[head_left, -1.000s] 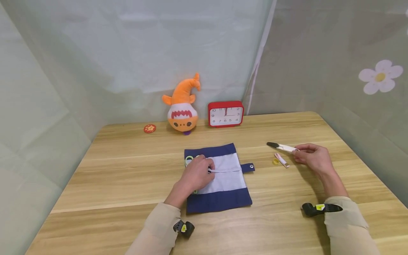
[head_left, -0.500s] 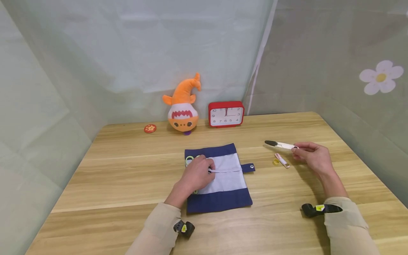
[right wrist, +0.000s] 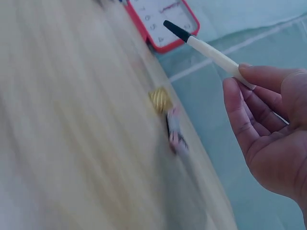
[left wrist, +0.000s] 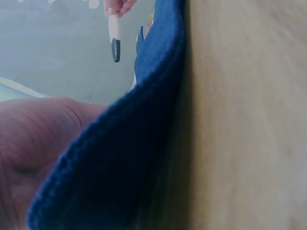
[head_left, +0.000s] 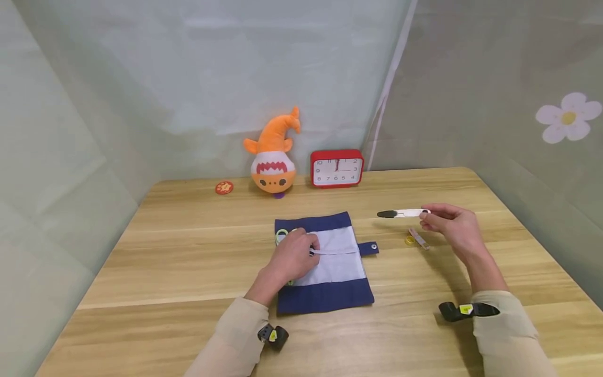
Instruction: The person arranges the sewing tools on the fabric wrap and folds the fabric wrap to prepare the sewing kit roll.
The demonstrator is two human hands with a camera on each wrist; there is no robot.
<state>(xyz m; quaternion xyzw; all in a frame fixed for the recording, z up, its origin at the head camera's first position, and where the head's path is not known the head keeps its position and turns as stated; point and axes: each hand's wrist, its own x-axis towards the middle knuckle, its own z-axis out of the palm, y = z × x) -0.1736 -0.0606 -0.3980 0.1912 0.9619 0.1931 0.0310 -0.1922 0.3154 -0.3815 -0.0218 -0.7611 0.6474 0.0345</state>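
Note:
A navy and pale-grey cloth roll-up pouch point(head_left: 334, 267) lies unfolded on the table. My left hand point(head_left: 294, 255) rests over its left part, fingers curled at the raised edge of the inner pocket. A light green ring handle point(head_left: 281, 234) shows beside that hand; what lies beneath the palm is hidden. In the left wrist view, the navy cloth point(left wrist: 144, 96) covers part of the hand. Above the table, my right hand point(head_left: 452, 228) pinches white thread snips point(head_left: 409, 213) by the end, their black cap pointing left. Both fingertips and snips point(right wrist: 216, 55) show in the right wrist view.
Below the right hand lie a yellow thimble-like ring point(head_left: 410, 240) and a small pinkish strip point(head_left: 419, 239). A snap tab point(head_left: 369, 248) sticks out from the pouch. Behind stand an orange plush toy point(head_left: 274, 152) and a red clock point(head_left: 336, 168), with a red disc point(head_left: 224, 187) further left.
The right hand has moved left and slightly up with the thread snips, which have turned nearly level. The left hand stays in place on the pouch.

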